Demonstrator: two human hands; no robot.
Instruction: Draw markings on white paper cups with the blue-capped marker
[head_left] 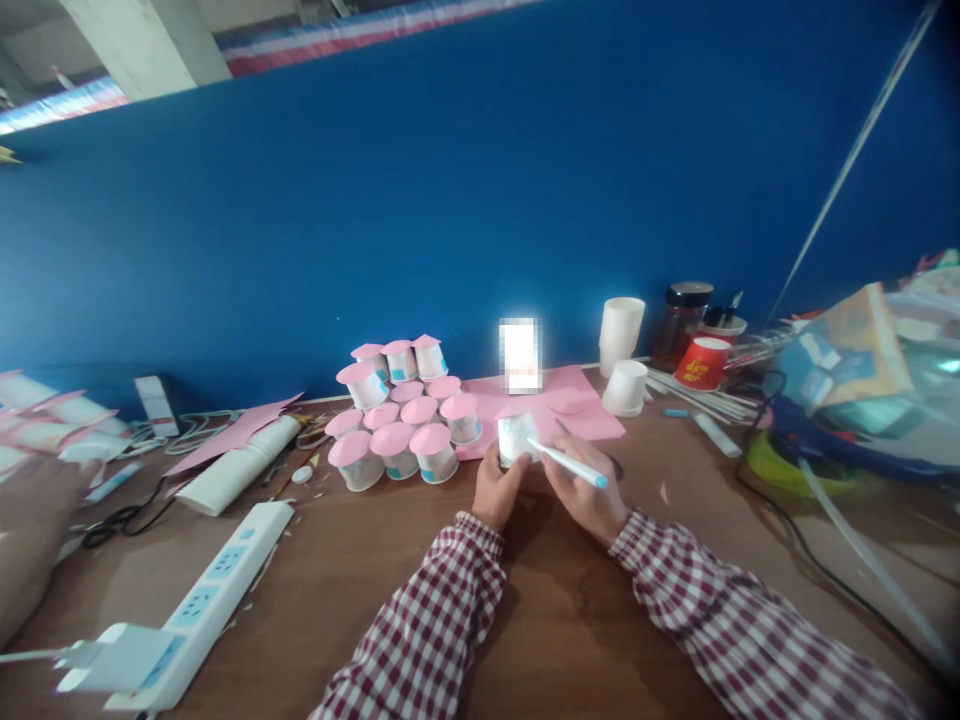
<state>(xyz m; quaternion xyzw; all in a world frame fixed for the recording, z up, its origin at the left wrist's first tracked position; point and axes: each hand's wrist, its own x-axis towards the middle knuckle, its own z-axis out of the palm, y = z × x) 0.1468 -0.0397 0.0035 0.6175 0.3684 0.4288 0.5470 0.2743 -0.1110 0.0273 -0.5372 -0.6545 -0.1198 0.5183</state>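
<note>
My left hand (498, 487) is closed around the lower part of a small white paper cup (517, 438) with faint blue marks on its side. In my right hand (589, 490) is a white marker (574, 466) with a blue end, its tip at the cup's side. Behind the cup, pink paper sheets (487, 395) lie on the table. To the left stand several cups with pink paper tops (391, 440), some stacked on others. An upside-down white paper cup (625, 386) is to the right, near a stack of white cups (621, 330).
A white power strip (217, 590) with a plugged-in charger lies at front left, beside nested paper cups (244, 465). Another person's hand (41, 520) is at far left. A red cup (703, 362), white sticks, a marker cap (676, 413) and a cluttered basin (810, 460) occupy the right.
</note>
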